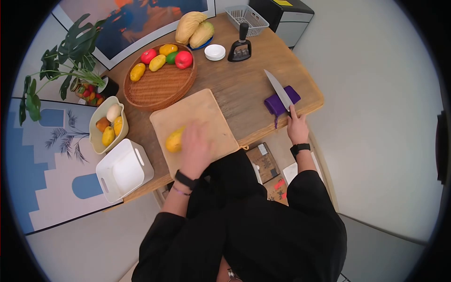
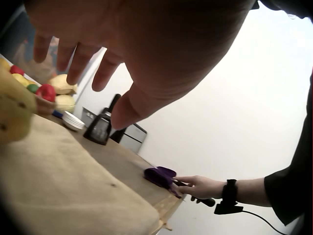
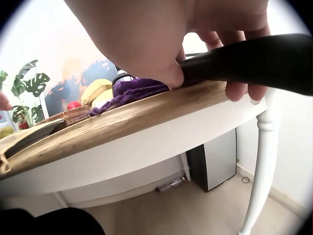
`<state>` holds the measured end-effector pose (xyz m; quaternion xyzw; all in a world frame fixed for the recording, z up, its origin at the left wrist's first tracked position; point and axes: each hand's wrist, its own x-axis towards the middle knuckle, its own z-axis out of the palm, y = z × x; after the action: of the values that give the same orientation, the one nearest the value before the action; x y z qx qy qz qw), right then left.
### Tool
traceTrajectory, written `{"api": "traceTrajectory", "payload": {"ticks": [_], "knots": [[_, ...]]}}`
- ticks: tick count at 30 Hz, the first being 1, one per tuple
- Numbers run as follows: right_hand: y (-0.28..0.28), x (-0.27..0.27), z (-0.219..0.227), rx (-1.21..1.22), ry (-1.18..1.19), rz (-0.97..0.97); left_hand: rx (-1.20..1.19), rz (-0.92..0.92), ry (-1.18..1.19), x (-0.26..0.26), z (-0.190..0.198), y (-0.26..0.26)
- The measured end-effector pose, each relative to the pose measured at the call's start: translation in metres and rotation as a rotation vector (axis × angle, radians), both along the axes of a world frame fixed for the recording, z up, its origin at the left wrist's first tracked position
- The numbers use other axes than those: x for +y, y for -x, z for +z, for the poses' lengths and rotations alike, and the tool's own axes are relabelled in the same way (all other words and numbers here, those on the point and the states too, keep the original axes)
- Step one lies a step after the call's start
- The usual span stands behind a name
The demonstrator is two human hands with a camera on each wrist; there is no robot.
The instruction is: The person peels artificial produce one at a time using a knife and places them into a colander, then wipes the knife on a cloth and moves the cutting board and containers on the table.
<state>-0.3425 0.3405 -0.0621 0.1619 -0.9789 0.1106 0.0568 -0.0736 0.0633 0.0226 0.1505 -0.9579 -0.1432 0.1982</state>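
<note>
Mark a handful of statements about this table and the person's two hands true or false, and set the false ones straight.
1. The right hand holds the chef's knife by its handle. True.
2. The left hand has its fingers wrapped round the yellow fruit on the cutting board. False: the fingers are spread out and do not wrap round it.
3. The knife's blade is over the purple cloth. True.
4. Every fruit in the wicker tray is yellow. False: red fruits and a green fruit lie there too.
5. The white bowls are stacked. True.
</note>
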Motion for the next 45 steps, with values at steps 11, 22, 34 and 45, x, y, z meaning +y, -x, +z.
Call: {"api": "traceTrajectory", "payload": {"ticks": [11,22,34,45], "knots": [[0.012,-0.001,-0.003,0.028,0.222,0.246,0.003,-0.469,-0.012,0.107,-0.076,0.216],[-0.010,0.050,-0.026,-0.009,0.313,0.254,-0.069,-0.318,0.021,0.123,-0.101,0.224],[-0.096,0.184,0.053,-0.480,0.741,-0.308,-0.091,-0.308,-0.021,0.121,-0.097,0.214],[0.056,0.031,0.006,-0.646,0.515,0.046,0.057,-0.322,-0.239,0.090,-0.039,0.086]]}}
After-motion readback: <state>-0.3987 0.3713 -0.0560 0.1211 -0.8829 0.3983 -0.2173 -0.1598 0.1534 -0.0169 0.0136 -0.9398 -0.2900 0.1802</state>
